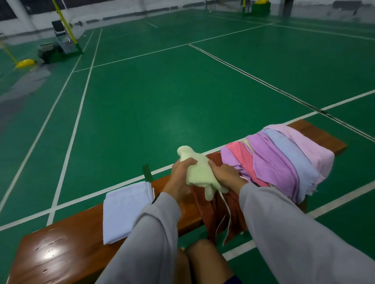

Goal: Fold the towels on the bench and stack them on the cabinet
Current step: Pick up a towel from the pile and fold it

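A crumpled pale yellow towel [199,171] is held just above the wooden bench [63,250]. My left hand [180,175] grips its left side and my right hand [226,174] grips its right side. Under it a rust-brown towel [216,213] hangs over the bench's front edge. A heap of pink, purple and blue towels [278,160] lies on the bench to the right. A folded white towel [124,210] lies flat on the bench to the left. No cabinet is in view.
The bench stands on a green court floor with white lines [157,99]. My bare knees [202,267] are in front of the bench. Yellow net posts [24,63] and a chair [60,31] stand far off at the back left.
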